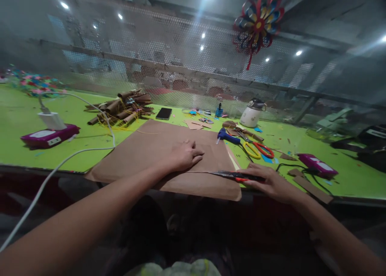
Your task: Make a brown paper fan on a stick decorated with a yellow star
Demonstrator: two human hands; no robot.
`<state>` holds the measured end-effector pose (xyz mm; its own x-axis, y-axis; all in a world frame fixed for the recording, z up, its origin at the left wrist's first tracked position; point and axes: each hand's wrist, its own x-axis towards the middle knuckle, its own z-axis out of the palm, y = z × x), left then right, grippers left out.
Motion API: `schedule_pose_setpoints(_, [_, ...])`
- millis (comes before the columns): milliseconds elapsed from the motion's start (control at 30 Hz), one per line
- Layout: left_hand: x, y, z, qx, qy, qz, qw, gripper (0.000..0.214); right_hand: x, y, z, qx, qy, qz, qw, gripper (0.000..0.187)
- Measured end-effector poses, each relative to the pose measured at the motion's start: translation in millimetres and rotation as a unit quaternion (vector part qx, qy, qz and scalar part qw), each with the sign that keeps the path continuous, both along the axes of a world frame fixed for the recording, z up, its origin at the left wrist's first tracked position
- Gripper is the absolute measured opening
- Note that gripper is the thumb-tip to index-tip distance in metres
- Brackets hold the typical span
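A large sheet of brown paper [150, 147] lies on the green table [24, 115], overhanging its near edge. My left hand [183, 155] rests flat on the sheet, fingers stretched out. My right hand [268, 181] is closed around the handles of red-handled scissors [232, 174], whose blades lie in a cut running leftward through the paper near the front edge.
Yellow and red scissors [257, 149], a blue tool [226, 136], brown paper rolls [120, 106], a black phone [163, 113], a white jar [251, 114], purple boxes [50, 136] [319, 164] with cables, cardboard scraps. Perforated metal screen behind, a paper pinwheel [257, 22] hanging on it.
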<state>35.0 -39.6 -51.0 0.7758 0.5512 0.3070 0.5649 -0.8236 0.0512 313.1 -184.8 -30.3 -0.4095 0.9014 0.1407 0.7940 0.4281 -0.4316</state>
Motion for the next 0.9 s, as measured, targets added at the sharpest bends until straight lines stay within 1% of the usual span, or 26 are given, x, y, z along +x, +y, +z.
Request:
schedule_pose_setpoints(100, [0.1,-1.6,1.7,-0.001,0.005,0.008,1.0,0.04,-7.7,0.8,2.5,0.004,-0.012,-0.003,1.0,0.036])
schedule_pose_setpoints(267, [0.4,-3.1,4.7,-0.005,0.01,-0.003,1.0,0.041,-24.9,8.8,1.8,0.024,-0.024,0.014,0.999,0.037])
schedule_pose_setpoints(467, [-0.2,-4.0,5.0,-0.005,0.003,-0.002,1.0,0.04,-25.8,-2.0,4.9,0.012,-0.019,0.003,1.0,0.036])
schedule_pose_setpoints(667, [0.0,-3.5,3.6,0.001,0.007,-0.001,1.0,0.041,-50.8,5.8,7.4,0.032,-0.019,0.017,0.999,0.035])
schedule_pose_setpoints(900, [-0.1,-3.0,2.6,0.012,0.005,-0.005,1.0,0.041,-52.9,-5.2,8.8,0.016,-0.018,0.002,1.0,0.035])
